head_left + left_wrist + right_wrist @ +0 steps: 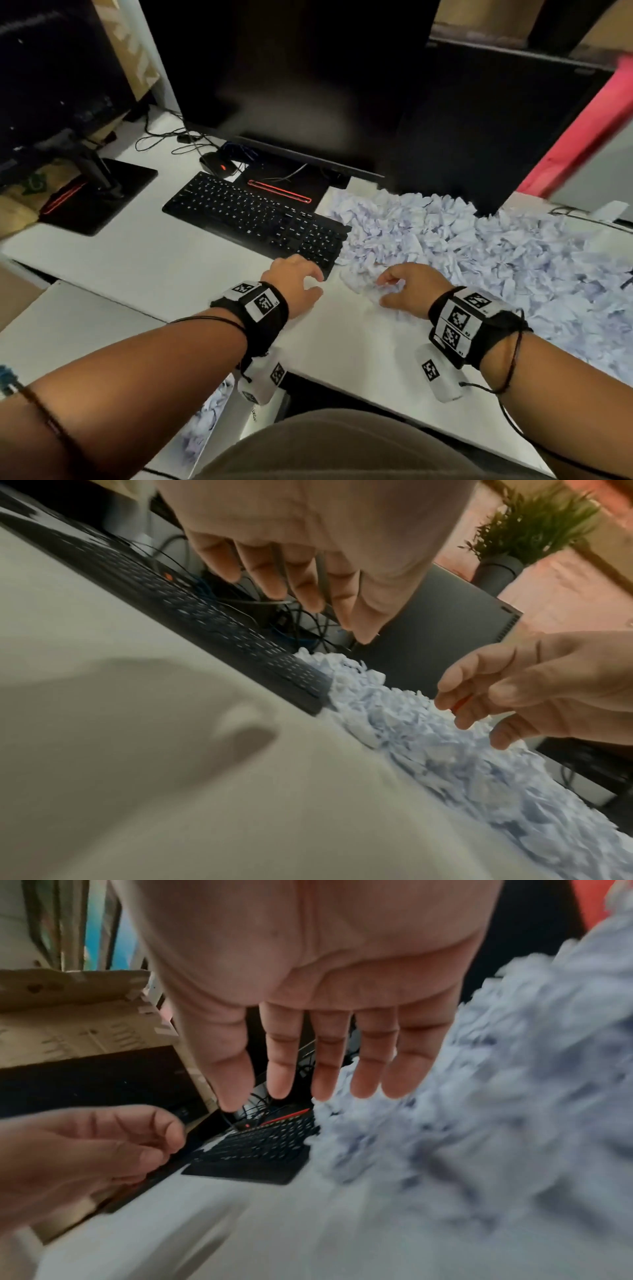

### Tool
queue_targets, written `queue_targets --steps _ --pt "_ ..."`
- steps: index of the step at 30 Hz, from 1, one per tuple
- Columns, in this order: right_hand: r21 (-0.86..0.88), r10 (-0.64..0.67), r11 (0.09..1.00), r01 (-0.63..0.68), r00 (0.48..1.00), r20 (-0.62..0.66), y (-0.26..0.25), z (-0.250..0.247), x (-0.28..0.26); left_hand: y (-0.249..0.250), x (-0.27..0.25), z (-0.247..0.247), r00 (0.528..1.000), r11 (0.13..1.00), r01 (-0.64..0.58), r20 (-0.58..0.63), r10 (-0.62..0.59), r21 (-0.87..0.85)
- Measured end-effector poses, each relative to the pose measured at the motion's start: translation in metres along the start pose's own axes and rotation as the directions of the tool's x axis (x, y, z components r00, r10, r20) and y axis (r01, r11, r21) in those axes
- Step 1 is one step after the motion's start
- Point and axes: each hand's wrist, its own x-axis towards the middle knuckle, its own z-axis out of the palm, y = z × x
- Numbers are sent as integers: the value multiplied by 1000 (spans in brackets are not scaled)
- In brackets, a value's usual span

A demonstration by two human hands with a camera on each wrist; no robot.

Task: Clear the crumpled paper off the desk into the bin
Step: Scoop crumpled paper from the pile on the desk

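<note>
A big heap of pale blue-white crumpled paper covers the right half of the white desk. My right hand hovers at the heap's near-left edge with its fingers straight and spread, holding nothing. Whether it touches the paper is lost in blur. My left hand hangs over bare desk by the keyboard's near corner, loosely curled and empty. Below the desk's front edge at lower left stands a white bin with crumpled paper in it.
A black keyboard lies just left of the heap, with a mouse and cables behind it. A large dark monitor stands at the back, and a second monitor's base at the left. My lap is under the desk edge.
</note>
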Motion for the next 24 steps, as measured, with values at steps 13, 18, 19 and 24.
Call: queue_targets --steps 13,18,19,24 --pt "-351 -31 931 94 983 182 49 19 12 49 52 41 974 994 -68 220 47 87" --pt "-232 -59 969 83 992 107 50 4 14 44 59 50 956 994 -98 284 79 51" --pt "-191 -69 978 83 995 79 51 0 13 43 60 51 951 993 -106 298 84 59" --pt "-151 -114 981 120 992 47 53 -14 12 40 62 54 935 981 -115 350 54 157"
